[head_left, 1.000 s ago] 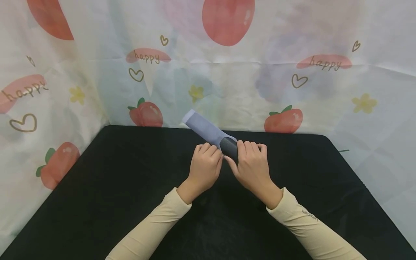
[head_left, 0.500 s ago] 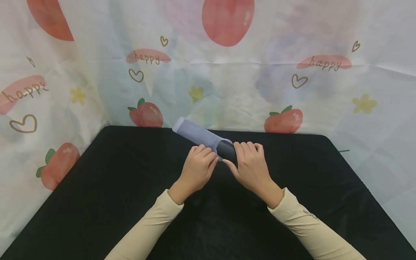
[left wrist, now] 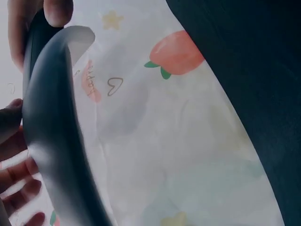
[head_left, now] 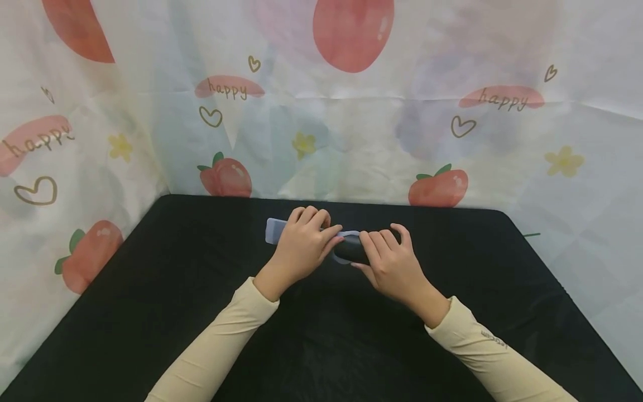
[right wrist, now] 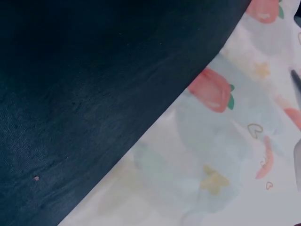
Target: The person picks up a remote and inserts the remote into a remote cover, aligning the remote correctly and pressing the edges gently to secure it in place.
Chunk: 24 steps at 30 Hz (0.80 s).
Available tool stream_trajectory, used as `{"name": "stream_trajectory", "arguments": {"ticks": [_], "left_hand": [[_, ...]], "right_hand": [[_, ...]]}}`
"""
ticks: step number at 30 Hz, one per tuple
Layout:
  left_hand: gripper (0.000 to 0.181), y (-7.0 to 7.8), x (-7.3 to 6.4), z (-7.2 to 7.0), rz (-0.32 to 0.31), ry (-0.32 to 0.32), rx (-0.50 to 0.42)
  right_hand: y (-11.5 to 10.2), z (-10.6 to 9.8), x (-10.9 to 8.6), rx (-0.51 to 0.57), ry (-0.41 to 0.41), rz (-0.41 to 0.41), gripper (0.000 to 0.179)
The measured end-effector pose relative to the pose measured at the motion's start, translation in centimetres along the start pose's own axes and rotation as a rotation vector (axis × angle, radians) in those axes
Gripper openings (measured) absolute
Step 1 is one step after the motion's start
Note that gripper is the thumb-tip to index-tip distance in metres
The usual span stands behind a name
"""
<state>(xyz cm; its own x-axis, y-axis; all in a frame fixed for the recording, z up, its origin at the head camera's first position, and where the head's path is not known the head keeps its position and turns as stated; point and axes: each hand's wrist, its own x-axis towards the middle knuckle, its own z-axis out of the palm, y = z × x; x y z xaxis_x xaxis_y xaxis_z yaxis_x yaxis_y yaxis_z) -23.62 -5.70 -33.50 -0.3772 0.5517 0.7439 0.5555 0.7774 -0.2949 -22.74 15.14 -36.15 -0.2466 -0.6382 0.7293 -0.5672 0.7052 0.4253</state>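
A long pale-blue translucent sleeve (head_left: 274, 231) with a dark, smooth, rounded object (head_left: 350, 249) at its right end lies nearly level above the table. My left hand (head_left: 301, 245) covers much of the sleeve and holds it, index finger and thumb meeting near its open end. My right hand (head_left: 394, 259) grips the dark object, its index finger raised. In the left wrist view the sleeve (left wrist: 59, 122) shows a curved lip around the dark object. Left-hand fingers (left wrist: 19, 174) sit along its side, and right-hand fingers (left wrist: 59, 12) hold the top. The far side of the sleeve is hidden.
A black-covered table (head_left: 321, 357) spreads beneath both forearms. Behind it and along its sides hangs a pale curtain (head_left: 351, 151) printed with fruit, hearts and "happy". The right wrist view shows mostly the black cover (right wrist: 94, 94) and the curtain (right wrist: 188, 165).
The sleeve has swung from slanting up-left to nearly level, its far end coming down. My left hand has shifted left and up over the sleeve; my right hand has lowered slightly with the dark object.
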Motion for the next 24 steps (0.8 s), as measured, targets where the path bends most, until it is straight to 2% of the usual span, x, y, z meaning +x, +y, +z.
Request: {"name": "stream_trajectory", "arguments": {"ticks": [3, 5, 7, 13, 16, 20, 24], "left_hand": [[0.016, 0.1, 0.1, 0.3, 0.083, 0.05, 0.047], [0.012, 0.2, 0.2, 0.5, 0.109, 0.079, 0.05], [0.009, 0.2, 0.2, 0.5, 0.086, 0.092, 0.013], [0.016, 0.6, 0.2, 0.5, -0.117, 0.09, -0.179], [0.019, 0.8, 0.1, 0.5, -0.177, 0.081, -0.223], [0.02, 0.9, 0.1, 0.4, -0.182, 0.045, -0.223], [0.019, 1.0, 0.1, 0.4, -0.129, 0.038, -0.15]], "right_hand": [[0.0, 0.0, 0.0, 0.003, -0.002, -0.01, 0.05], [0.1, 0.0, 0.1, 0.037, -0.005, -0.018, 0.052], [0.1, 0.0, 0.2, 0.07, -0.01, -0.033, 0.055], [0.3, -0.2, 0.5, 0.16, -0.02, -0.067, 0.052], [0.3, -0.3, 0.6, 0.175, -0.023, -0.086, 0.045], [0.5, -0.4, 0.4, 0.165, -0.035, -0.105, 0.046], [0.5, -0.4, 0.3, 0.164, -0.037, -0.114, 0.045]]}}
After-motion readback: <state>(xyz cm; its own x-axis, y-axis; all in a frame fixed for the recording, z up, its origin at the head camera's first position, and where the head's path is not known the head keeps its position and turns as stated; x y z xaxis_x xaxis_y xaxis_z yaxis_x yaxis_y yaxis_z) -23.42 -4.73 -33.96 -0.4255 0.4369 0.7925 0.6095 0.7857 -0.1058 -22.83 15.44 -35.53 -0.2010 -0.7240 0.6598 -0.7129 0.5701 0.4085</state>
